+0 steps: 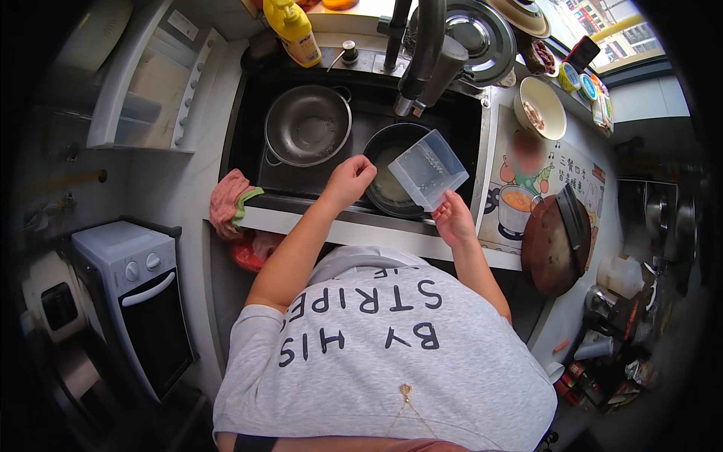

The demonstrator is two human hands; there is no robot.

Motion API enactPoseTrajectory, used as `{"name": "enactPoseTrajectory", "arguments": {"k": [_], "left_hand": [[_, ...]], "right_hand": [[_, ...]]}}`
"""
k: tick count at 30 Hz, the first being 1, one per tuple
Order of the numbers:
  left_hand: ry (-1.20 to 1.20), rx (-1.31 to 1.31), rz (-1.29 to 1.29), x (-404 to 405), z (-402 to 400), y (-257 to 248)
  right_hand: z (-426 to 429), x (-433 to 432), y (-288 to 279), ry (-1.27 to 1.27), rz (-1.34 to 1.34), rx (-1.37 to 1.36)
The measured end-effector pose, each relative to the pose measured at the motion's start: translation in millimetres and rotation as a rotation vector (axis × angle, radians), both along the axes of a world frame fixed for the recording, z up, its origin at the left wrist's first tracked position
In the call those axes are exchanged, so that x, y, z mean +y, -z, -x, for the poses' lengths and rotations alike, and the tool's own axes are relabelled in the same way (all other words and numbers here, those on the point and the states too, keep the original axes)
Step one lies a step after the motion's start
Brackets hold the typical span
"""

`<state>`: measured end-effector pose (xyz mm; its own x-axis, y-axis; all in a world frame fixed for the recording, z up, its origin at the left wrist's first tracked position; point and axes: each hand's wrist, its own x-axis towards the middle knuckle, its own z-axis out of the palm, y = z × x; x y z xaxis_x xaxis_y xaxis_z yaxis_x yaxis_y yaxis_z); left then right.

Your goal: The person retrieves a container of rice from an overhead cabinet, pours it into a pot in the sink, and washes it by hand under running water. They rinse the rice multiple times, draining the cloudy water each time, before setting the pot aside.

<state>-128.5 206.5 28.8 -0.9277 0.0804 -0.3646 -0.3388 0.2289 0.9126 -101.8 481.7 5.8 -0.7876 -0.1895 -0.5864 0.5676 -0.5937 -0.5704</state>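
Note:
My right hand (453,219) grips the rim of a clear plastic container (421,164), tilted above a dark round pot (377,192) in the black sink. White grains that look like rice cling inside the container. A pale layer (390,175), apparently of the same grains, covers the pot's bottom. Just left of the pot, my left hand (351,179) hovers with its fingers curled together; nothing shows in them. Farther left in the sink (361,172) sits a grey metal pan (308,125) with two loop handles and some wet residue.
A black faucet (421,62) overhangs the sink. Behind stand a yellow pump bottle (296,37) and a metal lid (477,39). Pink and green cloths (230,203) drape the front left edge. At right are a bowl (545,93), a round cutting board (545,254) and a cleaver (571,214).

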Motion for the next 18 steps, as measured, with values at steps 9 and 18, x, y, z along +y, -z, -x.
{"name": "enactPoseTrajectory", "arguments": {"k": [9, 18], "left_hand": [[-0.348, 0.165, -0.087, -88.6, -67.6, -35.3], [-0.757, 0.233, -0.280, -147.8, -165.9, -59.2]], "right_hand": [[27.4, -110.7, -51.6, -0.342, 0.119, 0.206], [91.0, -363.3, -228.0, -0.613, 0.370, 0.563]]}}
